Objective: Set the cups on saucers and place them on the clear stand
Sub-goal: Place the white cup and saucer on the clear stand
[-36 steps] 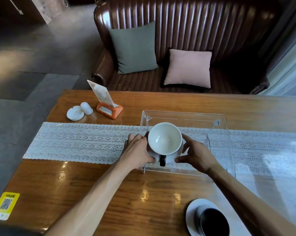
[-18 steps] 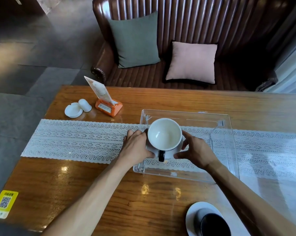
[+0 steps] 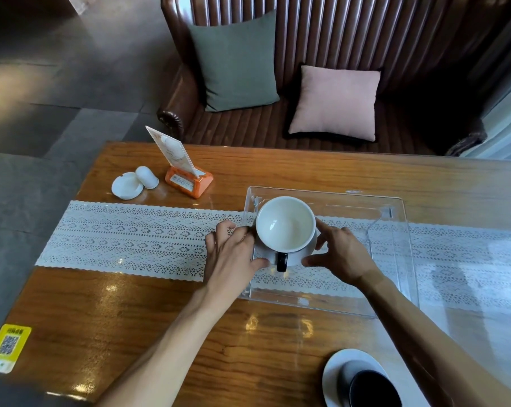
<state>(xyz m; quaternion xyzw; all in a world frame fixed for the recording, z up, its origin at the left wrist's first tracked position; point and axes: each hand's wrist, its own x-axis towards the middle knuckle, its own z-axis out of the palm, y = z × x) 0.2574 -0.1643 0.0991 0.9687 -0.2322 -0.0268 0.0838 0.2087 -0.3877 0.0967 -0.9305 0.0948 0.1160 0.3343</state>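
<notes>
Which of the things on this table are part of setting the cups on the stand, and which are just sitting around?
Part of the job:
white cup
its saucer
clear stand
dark cup
second saucer
left hand
right hand

Just lying about:
orange card holder
white ashtray
small white shaker
lace runner
yellow QR sticker
</notes>
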